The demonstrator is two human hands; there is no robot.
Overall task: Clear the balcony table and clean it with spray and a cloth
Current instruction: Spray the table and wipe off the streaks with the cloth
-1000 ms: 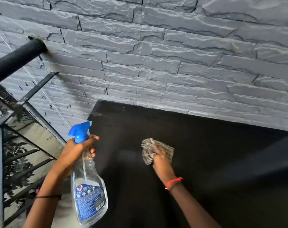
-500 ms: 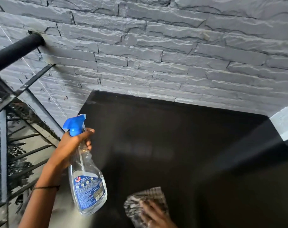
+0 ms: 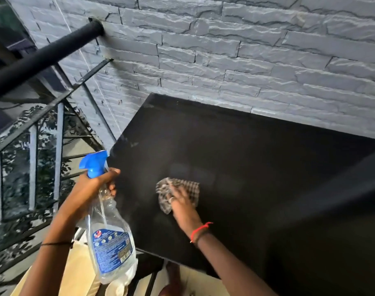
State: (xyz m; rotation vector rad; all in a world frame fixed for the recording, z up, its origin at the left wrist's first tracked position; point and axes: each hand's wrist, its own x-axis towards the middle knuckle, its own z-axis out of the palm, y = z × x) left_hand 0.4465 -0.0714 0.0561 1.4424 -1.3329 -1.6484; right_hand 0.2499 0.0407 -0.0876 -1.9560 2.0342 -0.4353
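The black balcony table stands against a grey stone wall, and its top carries only the cloth. My right hand presses a checked grey cloth flat on the table's left-middle part. My left hand grips the neck of a clear spray bottle with a blue trigger head, held upright just off the table's left edge. The nozzle points left, away from the table.
A black metal railing runs along the left, with trees seen below through its bars. The grey stone wall backs the table. A dark bar crosses the right of the view. A light floor shows beneath the table's near edge.
My right hand slid the cloth toward me, then pushed it back out to the left-middle of the table. The view shifted; my left hand still holds the bottle upright.
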